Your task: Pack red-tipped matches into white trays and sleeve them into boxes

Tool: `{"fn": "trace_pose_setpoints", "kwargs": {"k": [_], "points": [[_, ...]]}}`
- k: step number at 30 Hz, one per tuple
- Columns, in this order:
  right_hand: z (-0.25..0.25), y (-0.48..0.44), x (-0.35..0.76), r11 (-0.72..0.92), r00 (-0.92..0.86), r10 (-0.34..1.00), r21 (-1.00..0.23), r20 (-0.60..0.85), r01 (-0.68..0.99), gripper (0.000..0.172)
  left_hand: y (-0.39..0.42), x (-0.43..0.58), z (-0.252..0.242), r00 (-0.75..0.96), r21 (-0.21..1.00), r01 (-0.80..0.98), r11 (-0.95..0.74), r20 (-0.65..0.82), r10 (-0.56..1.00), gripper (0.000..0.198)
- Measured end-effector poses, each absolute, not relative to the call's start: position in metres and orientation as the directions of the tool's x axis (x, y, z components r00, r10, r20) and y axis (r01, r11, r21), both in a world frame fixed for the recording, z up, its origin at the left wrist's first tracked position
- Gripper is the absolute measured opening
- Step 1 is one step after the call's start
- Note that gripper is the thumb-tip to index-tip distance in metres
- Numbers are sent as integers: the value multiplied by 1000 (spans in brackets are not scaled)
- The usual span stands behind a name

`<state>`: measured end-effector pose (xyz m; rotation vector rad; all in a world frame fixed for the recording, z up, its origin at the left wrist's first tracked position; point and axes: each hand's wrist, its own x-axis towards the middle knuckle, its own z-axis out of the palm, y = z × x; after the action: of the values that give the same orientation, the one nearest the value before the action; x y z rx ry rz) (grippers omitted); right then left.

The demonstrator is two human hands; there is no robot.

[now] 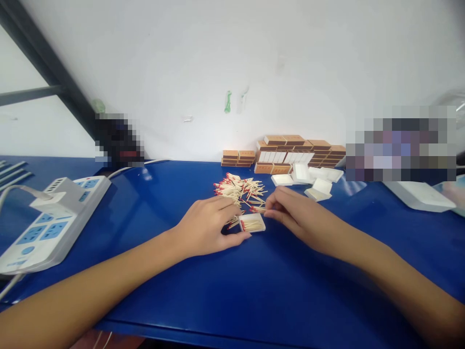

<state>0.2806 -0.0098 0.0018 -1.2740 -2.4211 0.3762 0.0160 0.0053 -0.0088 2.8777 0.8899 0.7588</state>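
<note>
My left hand (205,225) holds the left end of a small white matchbox tray (258,230) on the blue table, thumb at the near side and fingers at the far side. Several red-tipped matches (252,225) lie in the tray. Just beyond the tray's right end, my right hand (296,213) pinches a few matches (258,210) between thumb and fingers, red heads pointing left. A loose pile of matches (232,185) spreads behind the tray; my left hand hides part of it.
Stacked matchboxes (319,152) stand against the wall, with a smaller stack (238,157) to their left. Several white trays (301,173) lie in front of them. A power strip (54,228) with cables is at the left, and a white object (417,196) at the right.
</note>
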Motion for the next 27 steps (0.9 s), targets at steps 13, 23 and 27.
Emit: {"fn": "trace_pose_setpoints", "kwargs": {"k": [13,23,27], "points": [[0,-24,266,626,-620,771,-353,145,695,8,4,17,-9,763,197,488,-850,376,525,35],[-5,-21,265,594,-585,790,-473,186,651,13,3,18,-9,776,171,490,-855,363,517,34],[5,-10,283,594,-545,801,-433,247,678,16,4,16,-8,782,168,478,-862,365,505,34]]}}
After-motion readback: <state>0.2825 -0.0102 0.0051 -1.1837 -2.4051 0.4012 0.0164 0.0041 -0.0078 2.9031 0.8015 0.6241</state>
